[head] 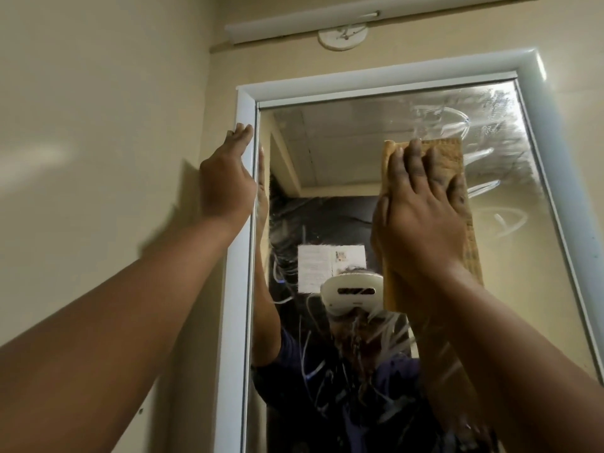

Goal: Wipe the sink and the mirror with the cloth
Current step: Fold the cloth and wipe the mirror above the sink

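A tall mirror [343,152] in a white frame [376,81] hangs on the beige wall. Wet smears and streaks cover its upper right and lower middle glass. My right hand [421,214] presses a folded tan cloth [452,150] flat against the upper part of the glass, fingers straight and spread. My left hand [227,178] rests with straight fingers on the left side of the white frame. The sink is out of view.
A white tube light fitting [327,22] and a round white wall mount [342,36] sit above the mirror. Beige wall [104,125] fills the left. The glass reflects a person wearing a white headset [353,294].
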